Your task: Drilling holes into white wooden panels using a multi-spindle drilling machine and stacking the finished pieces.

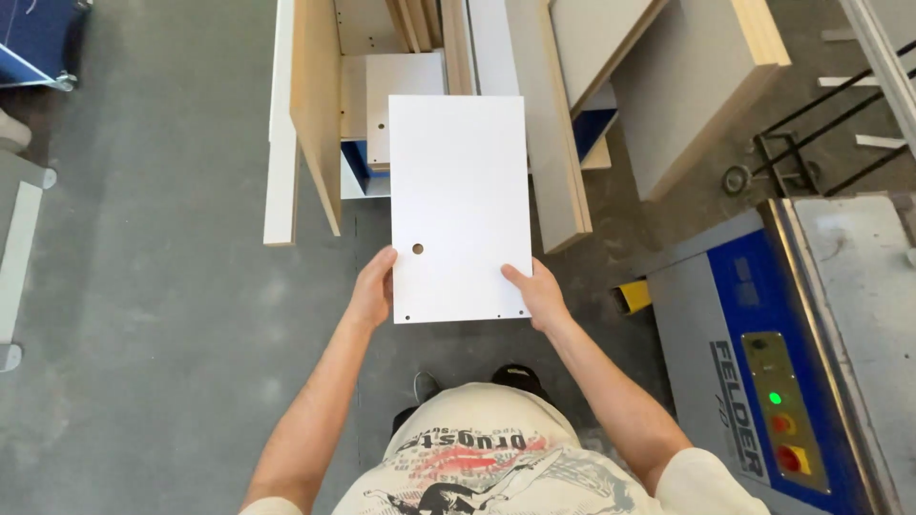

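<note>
I hold a white rectangular panel flat in front of me, above the floor. It has one larger round hole near its left edge and small holes along its near edge. My left hand grips the panel's near left edge, thumb beside the round hole. My right hand grips the near right corner, thumb on top. Both arms reach forward from my chest.
Beyond the panel several boards stand on edge in a rack: a tall wood-edged board, a white strip, grey panels. A blue-and-grey machine with lit buttons stands at the right. Grey concrete floor spreads to the left.
</note>
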